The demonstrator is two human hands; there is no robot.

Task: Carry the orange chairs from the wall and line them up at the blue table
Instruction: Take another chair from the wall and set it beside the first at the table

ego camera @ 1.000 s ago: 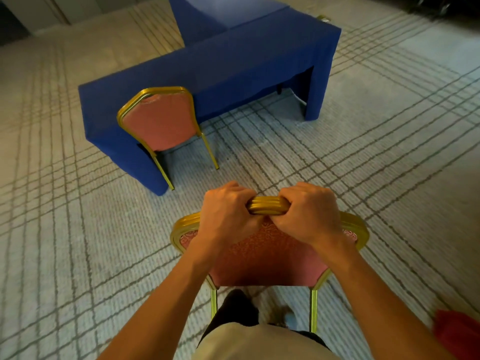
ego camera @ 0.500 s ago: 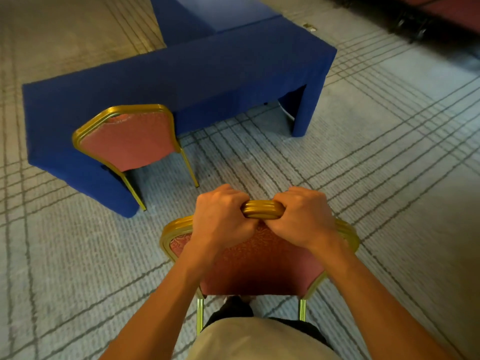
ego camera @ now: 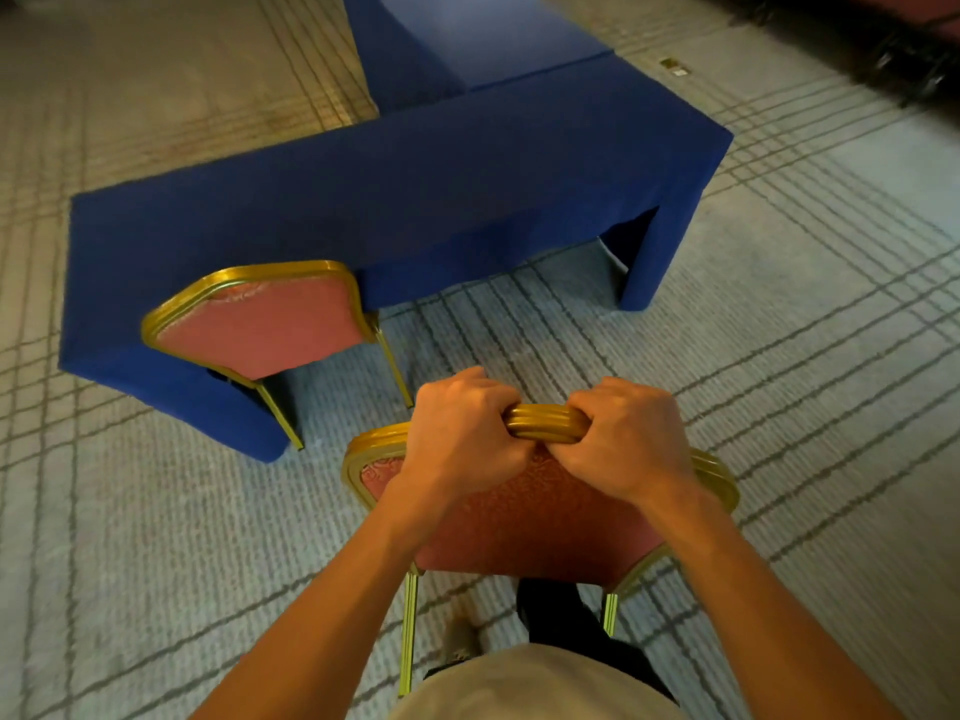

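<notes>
Here, left hand (ego camera: 462, 433), right hand (ego camera: 628, 439) clasping chair (ego camera: 530, 522), its seat hidden.

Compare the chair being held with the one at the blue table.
The held chair is gripped at its top rail by left hand and right hand; the parked chair is untouched. The parked chair sits against the blue table; the held chair is apart. Both: gold frames, reddish backs.

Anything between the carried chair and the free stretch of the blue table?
Nothing visible: only grey lined carpet lies between the carried gold-framed orange chair and the long blue-draped table. The second gold-framed orange chair stands left of that path.
</notes>
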